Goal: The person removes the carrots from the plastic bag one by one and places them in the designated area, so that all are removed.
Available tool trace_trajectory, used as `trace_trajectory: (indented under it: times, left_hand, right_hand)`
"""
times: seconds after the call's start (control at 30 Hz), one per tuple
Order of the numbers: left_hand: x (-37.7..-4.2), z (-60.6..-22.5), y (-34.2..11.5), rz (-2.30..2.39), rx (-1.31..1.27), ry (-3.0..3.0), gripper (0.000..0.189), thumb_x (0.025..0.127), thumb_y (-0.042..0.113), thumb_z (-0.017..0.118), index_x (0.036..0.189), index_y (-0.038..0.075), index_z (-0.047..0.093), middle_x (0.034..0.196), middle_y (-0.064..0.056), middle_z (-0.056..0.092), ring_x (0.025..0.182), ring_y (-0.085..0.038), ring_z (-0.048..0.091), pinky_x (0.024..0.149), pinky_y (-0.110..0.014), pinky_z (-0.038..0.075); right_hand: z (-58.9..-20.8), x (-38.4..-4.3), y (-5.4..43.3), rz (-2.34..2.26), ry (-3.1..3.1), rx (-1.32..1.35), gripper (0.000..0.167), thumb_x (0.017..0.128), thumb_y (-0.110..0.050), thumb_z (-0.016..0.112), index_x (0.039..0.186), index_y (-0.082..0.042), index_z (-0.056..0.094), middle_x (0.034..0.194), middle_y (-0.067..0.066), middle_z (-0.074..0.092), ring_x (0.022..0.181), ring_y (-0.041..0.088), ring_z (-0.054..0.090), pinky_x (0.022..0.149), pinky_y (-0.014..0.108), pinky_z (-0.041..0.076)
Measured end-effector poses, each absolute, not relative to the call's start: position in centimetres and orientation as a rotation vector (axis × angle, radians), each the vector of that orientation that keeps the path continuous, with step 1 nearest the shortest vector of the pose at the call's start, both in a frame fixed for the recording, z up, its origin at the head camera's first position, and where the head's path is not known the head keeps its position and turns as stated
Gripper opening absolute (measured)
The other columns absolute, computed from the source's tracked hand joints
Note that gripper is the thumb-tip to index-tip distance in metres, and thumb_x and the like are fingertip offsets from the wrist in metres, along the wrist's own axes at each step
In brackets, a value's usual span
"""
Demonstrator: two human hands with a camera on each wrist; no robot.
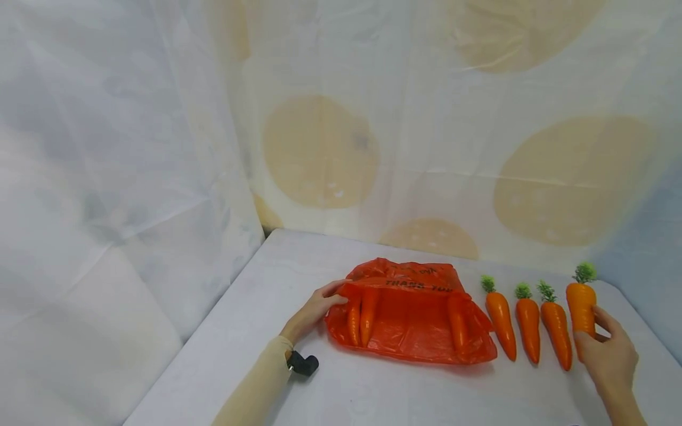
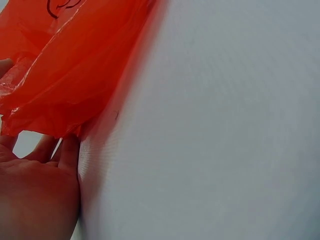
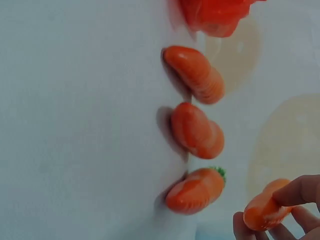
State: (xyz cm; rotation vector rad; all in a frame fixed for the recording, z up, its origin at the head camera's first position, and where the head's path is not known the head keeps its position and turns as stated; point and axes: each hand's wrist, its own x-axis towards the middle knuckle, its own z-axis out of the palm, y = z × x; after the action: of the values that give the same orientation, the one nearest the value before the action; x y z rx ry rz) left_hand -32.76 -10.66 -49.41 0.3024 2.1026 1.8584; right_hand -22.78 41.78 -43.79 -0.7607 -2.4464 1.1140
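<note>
A red plastic bag printed "THANK YOU" lies on its side, its mouth facing the person. Three carrots show in it: two at its left, one at its right. My left hand pinches the bag's left edge, thumb on top and fingers reaching beneath the film. Over at the far right, my right hand grips an orange carrot with a green leafy top, fingers round its lower part and the top pointing up. In the right wrist view this carrot sits between thumb and fingers.
Between the bag and the right hand, three carrots lie in a row on the white table: a left one, a middle one and a right one. A sheet with yellow circles hangs behind the table.
</note>
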Motion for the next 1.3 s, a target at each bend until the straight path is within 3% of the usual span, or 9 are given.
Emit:
trace_trajectory:
  times: [0.37,0.6,0.77,0.83,0.93,1.07,1.3]
  left_hand:
    - [-32.8,-49.5,-10.5,1.852,0.306,2.109,0.051,0.095,0.033,0.06,0.145,0.027,0.049,0.145,-0.001,0.052,0.13,-0.024,0.049,0.111,-0.048,0.04]
    - [-32.7,-49.3,-10.6,1.849,0.288,2.11,0.05,0.095,0.032,0.061,0.144,0.03,0.051,0.144,0.001,0.053,0.129,-0.023,0.05,0.11,-0.046,0.041]
    - [-32.8,-49.3,-10.6,1.849,0.298,2.119,0.05,0.095,0.031,0.061,0.144,0.029,0.051,0.143,0.001,0.053,0.128,-0.022,0.05,0.109,-0.045,0.042]
    - [-32.8,-49.4,-10.6,1.847,0.3,2.117,0.05,0.095,0.031,0.061,0.143,0.029,0.051,0.143,0.001,0.054,0.128,-0.022,0.051,0.109,-0.045,0.042]
    - [-32.9,-49.4,-10.6,1.84,0.297,2.114,0.049,0.095,0.032,0.061,0.143,0.031,0.051,0.143,0.002,0.054,0.128,-0.022,0.05,0.109,-0.044,0.042]
    - [-32.9,-49.3,-10.6,1.837,0.292,2.114,0.05,0.094,0.032,0.061,0.144,0.03,0.051,0.144,0.002,0.053,0.129,-0.022,0.05,0.11,-0.046,0.042]
    - [-33.0,-49.4,-10.7,1.839,0.298,2.119,0.05,0.095,0.031,0.061,0.144,0.029,0.051,0.144,0.0,0.053,0.129,-0.023,0.05,0.111,-0.046,0.04]
  right_hand:
    - [-45.2,-23.0,44.1,1.083,-2.535,-0.861,0.066,0.094,-0.006,0.048,0.154,0.002,0.021,0.15,0.034,0.031,0.12,0.053,0.043,0.041,0.014,0.035]
    - [-46.2,-23.0,45.4,1.024,-2.627,-0.917,0.064,0.092,-0.005,0.048,0.151,0.006,0.024,0.143,0.038,0.033,0.112,0.053,0.045,0.047,0.028,0.048]
    - [-46.8,-23.4,45.6,0.981,-2.704,-0.861,0.063,0.091,-0.004,0.051,0.148,0.01,0.028,0.138,0.039,0.035,0.109,0.052,0.046,0.049,0.026,0.047]
    - [-47.0,-23.5,45.6,0.958,-2.732,-0.837,0.063,0.09,-0.004,0.052,0.146,0.011,0.03,0.137,0.04,0.036,0.109,0.052,0.046,0.053,0.029,0.048]
    - [-47.1,-23.6,45.6,0.915,-2.776,-0.785,0.062,0.088,-0.005,0.053,0.144,0.013,0.033,0.135,0.04,0.036,0.109,0.053,0.046,0.068,0.042,0.052]
    - [-47.1,-23.6,45.4,0.834,-2.85,-0.663,0.057,0.087,-0.007,0.054,0.137,0.015,0.039,0.132,0.043,0.039,0.112,0.057,0.045,0.088,0.061,0.044]
    - [-47.1,-23.7,45.4,0.746,-2.949,-0.533,0.053,0.088,-0.01,0.055,0.132,0.016,0.042,0.127,0.044,0.041,0.106,0.056,0.05,0.085,0.062,0.047]
